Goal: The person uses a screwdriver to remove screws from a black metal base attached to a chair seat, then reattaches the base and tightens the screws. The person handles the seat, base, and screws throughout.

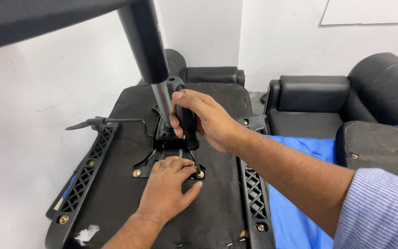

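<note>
Under right hand [206,121] fingers, screwdriver [189,123], tip beside left fingertips [190,169]

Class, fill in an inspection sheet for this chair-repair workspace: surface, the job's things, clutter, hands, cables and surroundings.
Surface: upturned chair seat underside, black fabric, on a blue sheet.
Job's things: screwdriver upright, tip at a brass screw on the metal mounting plate; gas-lift column rising from the plate.
Clutter: crumpled white scrap near the seat's front corner.
Hands: right hand grips the screwdriver handle; left hand rests flat beside the screw.
Cables: nothing seen.
Surroundings: white walls, black sofa.
</note>
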